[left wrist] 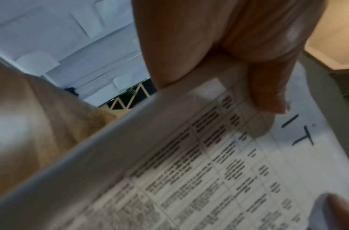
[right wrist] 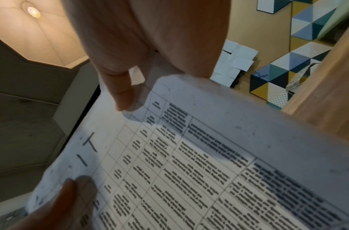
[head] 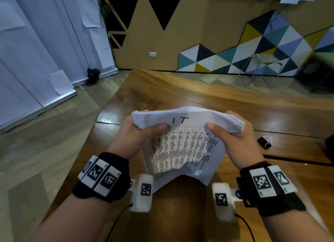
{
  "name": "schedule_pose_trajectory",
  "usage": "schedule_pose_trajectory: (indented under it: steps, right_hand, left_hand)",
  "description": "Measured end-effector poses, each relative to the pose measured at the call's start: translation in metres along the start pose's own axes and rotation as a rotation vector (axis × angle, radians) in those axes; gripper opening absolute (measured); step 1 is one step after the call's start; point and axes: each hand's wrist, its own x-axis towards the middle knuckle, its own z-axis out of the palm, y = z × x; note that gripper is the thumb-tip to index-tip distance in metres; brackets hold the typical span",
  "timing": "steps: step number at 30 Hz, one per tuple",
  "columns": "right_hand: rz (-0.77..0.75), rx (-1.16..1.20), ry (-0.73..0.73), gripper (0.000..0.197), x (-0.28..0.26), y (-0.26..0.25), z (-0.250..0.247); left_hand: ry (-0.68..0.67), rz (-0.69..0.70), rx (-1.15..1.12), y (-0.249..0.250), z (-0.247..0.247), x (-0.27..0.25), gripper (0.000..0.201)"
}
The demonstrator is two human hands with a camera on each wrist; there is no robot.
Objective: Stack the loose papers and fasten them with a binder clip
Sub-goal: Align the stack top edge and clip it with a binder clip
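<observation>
A stack of white papers [head: 182, 142] with a printed table and a handwritten "IT" on the top sheet is held above the wooden table [head: 226, 100], its far end bowed upward. My left hand [head: 141, 131] grips the stack's left far corner, thumb on top. My right hand [head: 229, 131] grips the right far corner the same way. In the left wrist view my thumb [left wrist: 268, 93] presses the top sheet [left wrist: 209, 163]. The right wrist view shows my thumb [right wrist: 122, 93] on the papers [right wrist: 199, 163]. A black binder clip [head: 264, 142] lies on the table, right of my right hand.
The table's left edge [head: 101, 108] drops to a wood floor. A dark object [head: 329, 147] sits at the table's far right edge. A chair [head: 262, 68] stands beyond the table by the patterned wall.
</observation>
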Motion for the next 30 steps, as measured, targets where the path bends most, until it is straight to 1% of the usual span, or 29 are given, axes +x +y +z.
schedule_pose_trajectory:
  steps: [2, 3, 5, 6, 8, 9, 11, 13, 17, 19, 21, 23, 25, 27, 30]
  right_hand:
    - [-0.036, -0.007, -0.013, 0.016, 0.002, -0.004, -0.004]
    - [-0.046, 0.002, -0.022, 0.013, 0.002, -0.006, -0.006]
    - [-0.044, 0.041, -0.055, 0.017, 0.001, -0.006, -0.011]
    - [-0.031, 0.058, -0.074, 0.022, 0.0, -0.006, -0.013]
    - [-0.009, 0.063, -0.083, 0.029, -0.003, -0.005, -0.014]
    - [-0.007, 0.047, -0.07, 0.029, -0.003, -0.004, -0.013]
    - [-0.014, 0.004, -0.022, 0.02, -0.003, -0.003, -0.012]
    - [-0.024, -0.036, 0.018, 0.015, -0.001, -0.002, -0.011]
    - [-0.06, -0.054, 0.071, 0.018, 0.0, -0.002, -0.008]
    - [-0.076, -0.054, 0.083, 0.019, 0.0, -0.001, -0.008]
    - [-0.094, -0.071, 0.083, 0.024, 0.001, 0.001, -0.008]
    - [-0.102, -0.076, 0.075, 0.029, 0.0, 0.002, -0.008]
    - [-0.104, -0.075, 0.063, 0.026, 0.0, 0.001, -0.008]
    - [-0.114, -0.088, 0.061, 0.023, -0.001, 0.001, -0.008]
    - [-0.14, -0.103, 0.075, 0.028, -0.001, 0.002, -0.006]
  left_hand:
    - [-0.011, 0.032, 0.023, 0.004, -0.003, 0.004, 0.057]
    - [-0.022, 0.049, 0.041, 0.003, -0.005, 0.005, 0.056]
    - [-0.063, 0.039, 0.029, 0.001, -0.007, 0.003, 0.039]
    - [-0.081, 0.021, 0.009, -0.001, -0.007, 0.001, 0.036]
    - [-0.084, -0.006, -0.009, -0.005, -0.005, -0.001, 0.039]
    - [-0.079, -0.004, -0.003, -0.006, -0.003, -0.001, 0.038]
    - [-0.069, 0.008, 0.02, -0.005, 0.0, 0.001, 0.032]
    - [-0.062, 0.007, 0.031, -0.004, 0.002, 0.003, 0.032]
    - [-0.072, -0.004, 0.001, -0.002, 0.003, 0.006, 0.026]
    - [-0.084, 0.015, -0.037, 0.001, 0.002, 0.008, 0.023]
    - [-0.111, 0.045, -0.05, 0.005, 0.001, 0.009, 0.023]
    - [-0.124, 0.057, -0.046, 0.009, 0.0, 0.01, 0.019]
    - [-0.136, 0.066, -0.039, 0.011, 0.001, 0.01, 0.016]
    - [-0.126, 0.081, -0.04, 0.012, 0.003, 0.01, 0.014]
    - [-0.079, 0.118, -0.062, 0.011, 0.006, 0.01, 0.009]
